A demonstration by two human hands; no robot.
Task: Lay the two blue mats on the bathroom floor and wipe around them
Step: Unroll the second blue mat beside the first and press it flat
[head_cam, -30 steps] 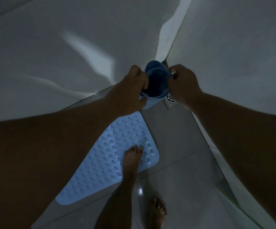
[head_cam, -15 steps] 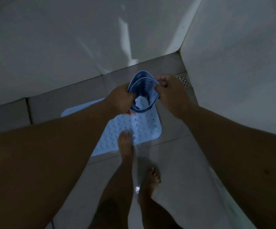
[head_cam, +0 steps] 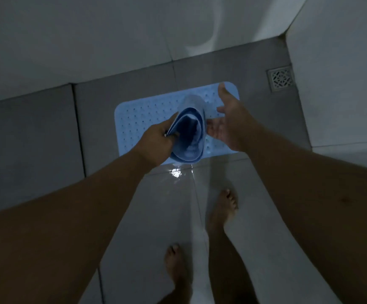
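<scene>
Curled mat (head_cam: 189, 137) in left hand (head_cam: 157, 143)

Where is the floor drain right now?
In the head view the floor drain sits at the upper right, in the floor's corner where the two walls meet, to the right of the flat blue mat and apart from it.

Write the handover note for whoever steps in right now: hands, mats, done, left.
Left hand: gripping the rolled mat by its edge, held above the floor.
Right hand: open, beside the roll, not touching it.
Flat mat: lying on the floor near the wall, drain to its right.
Done: one mat laid.
Left: unroll and lay the second mat, then wipe around both. The floor looks wet in front of the flat mat.
</scene>
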